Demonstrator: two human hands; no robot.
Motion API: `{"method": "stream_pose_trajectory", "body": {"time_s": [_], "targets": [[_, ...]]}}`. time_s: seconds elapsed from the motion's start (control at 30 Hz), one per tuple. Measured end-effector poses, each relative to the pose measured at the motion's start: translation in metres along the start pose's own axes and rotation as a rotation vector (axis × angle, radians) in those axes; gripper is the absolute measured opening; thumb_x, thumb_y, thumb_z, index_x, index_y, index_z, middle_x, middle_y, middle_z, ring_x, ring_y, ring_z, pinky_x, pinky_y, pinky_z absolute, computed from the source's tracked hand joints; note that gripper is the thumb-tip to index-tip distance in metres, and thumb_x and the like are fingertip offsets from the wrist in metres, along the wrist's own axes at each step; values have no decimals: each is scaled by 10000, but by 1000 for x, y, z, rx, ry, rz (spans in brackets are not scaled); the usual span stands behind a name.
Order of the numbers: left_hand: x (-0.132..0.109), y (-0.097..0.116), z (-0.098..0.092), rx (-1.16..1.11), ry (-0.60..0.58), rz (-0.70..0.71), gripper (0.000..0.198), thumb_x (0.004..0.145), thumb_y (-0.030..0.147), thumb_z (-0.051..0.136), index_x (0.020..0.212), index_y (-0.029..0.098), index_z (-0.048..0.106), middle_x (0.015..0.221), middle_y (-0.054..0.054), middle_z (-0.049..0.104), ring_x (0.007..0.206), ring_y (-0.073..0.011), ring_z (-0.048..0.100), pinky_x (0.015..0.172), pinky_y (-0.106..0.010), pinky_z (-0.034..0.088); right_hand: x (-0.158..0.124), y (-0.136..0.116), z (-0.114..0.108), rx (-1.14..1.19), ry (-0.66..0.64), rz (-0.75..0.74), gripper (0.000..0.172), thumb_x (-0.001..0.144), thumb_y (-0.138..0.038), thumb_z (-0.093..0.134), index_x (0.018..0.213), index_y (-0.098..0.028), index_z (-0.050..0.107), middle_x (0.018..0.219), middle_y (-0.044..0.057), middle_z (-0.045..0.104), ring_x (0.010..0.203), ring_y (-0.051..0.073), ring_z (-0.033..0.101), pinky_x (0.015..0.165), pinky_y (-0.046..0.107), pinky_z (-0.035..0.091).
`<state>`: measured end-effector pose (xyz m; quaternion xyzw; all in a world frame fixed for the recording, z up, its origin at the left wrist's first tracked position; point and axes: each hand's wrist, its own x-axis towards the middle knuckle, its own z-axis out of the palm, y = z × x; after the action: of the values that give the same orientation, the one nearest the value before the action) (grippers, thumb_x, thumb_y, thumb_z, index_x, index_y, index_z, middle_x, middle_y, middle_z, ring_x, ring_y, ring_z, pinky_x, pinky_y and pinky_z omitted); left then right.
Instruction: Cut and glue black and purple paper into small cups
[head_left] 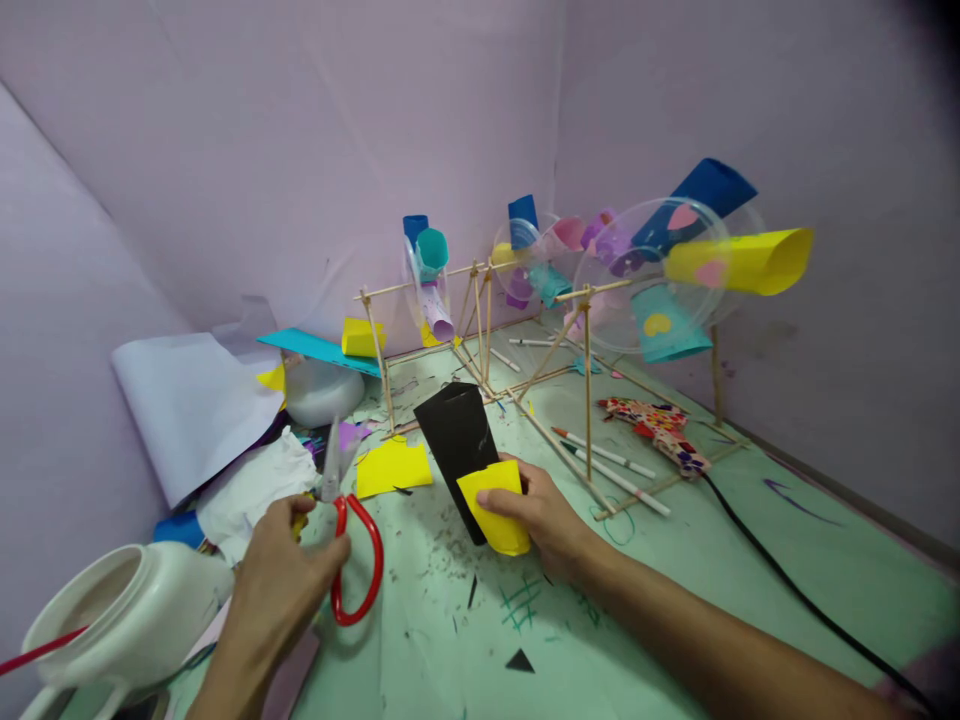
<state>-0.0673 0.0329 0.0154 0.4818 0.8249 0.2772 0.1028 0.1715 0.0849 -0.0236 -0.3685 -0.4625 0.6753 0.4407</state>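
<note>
My left hand (281,575) is closed around red-handled scissors (351,540), blades pointing up and away, near the table's front left. My right hand (547,515) grips a small yellow paper cone (499,505) together with a black paper tube (456,440) that lies under it on the green table (675,590). A flat yellow paper scrap (392,466) lies between the two hands, just past the scissors' blades.
Wooden stick frames (480,330) carry clear discs with coloured paper cups (739,262) at the back. A white plastic jug (120,615) stands front left, crumpled white paper (255,485) beside it. Markers (611,470), a patterned glue gun (660,428) and its black cable (795,590) lie right.
</note>
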Motion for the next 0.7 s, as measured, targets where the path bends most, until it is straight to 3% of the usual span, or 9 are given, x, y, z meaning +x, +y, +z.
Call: {"method": "stream_pose_trajectory", "body": {"time_s": [0.07,0.17,0.23,0.3,0.43,0.53,0.63,0.7], "targets": [[1,-2,-9,-435,-28,-109,518,505,358,650,977,204,502,931,-66,605,868,-270,575,743,-385,460,2,-2,-2,-3,14,8,304,604,-241,667,872,-152,555,708,8,584,586,135,550,513,246,429],[1,-3,-22,-1070,-259,-226,388,497,304,643,864,212,560,803,-35,624,694,-207,571,603,-332,485,4,-3,-4,13,25,22,305,599,-237,667,869,-155,552,706,9,587,580,141,556,506,252,435],[0,-2,-26,-1294,-434,-249,277,508,296,607,766,198,583,818,-62,631,681,-211,562,574,-346,490,5,-3,-5,17,17,14,308,598,-234,670,871,-156,551,713,14,590,586,147,560,501,255,439],[-2,0,-27,-1355,-502,-229,294,493,255,594,781,193,600,840,-78,624,703,-217,557,577,-352,493,6,-3,-7,13,-3,-2,310,605,-231,671,883,-158,555,735,20,595,604,153,566,508,260,448],[-9,5,-19,-1164,-469,-116,420,561,214,626,977,224,573,743,-20,554,668,-168,518,566,-291,466,8,-4,-11,-8,-21,-19,308,621,-231,668,902,-166,561,755,19,599,613,147,570,527,264,461],[-18,9,-14,-714,-359,73,358,678,340,623,1015,244,547,657,26,493,578,-136,470,514,-248,415,10,-8,-15,-37,-3,-24,321,604,-239,690,890,-167,563,736,10,599,591,140,567,515,259,461],[-25,10,-9,-233,-232,323,377,707,444,586,1018,231,582,748,-5,578,685,-186,538,628,-289,454,11,-14,-18,-36,24,-24,352,589,-255,712,894,-163,564,732,11,609,587,144,575,513,263,467],[-26,6,-6,-85,-204,417,422,746,471,520,1086,228,576,903,-43,635,843,-239,579,756,-327,466,12,-16,-20,-29,27,-33,347,588,-260,717,886,-162,569,723,9,611,580,143,576,518,265,469]]}}
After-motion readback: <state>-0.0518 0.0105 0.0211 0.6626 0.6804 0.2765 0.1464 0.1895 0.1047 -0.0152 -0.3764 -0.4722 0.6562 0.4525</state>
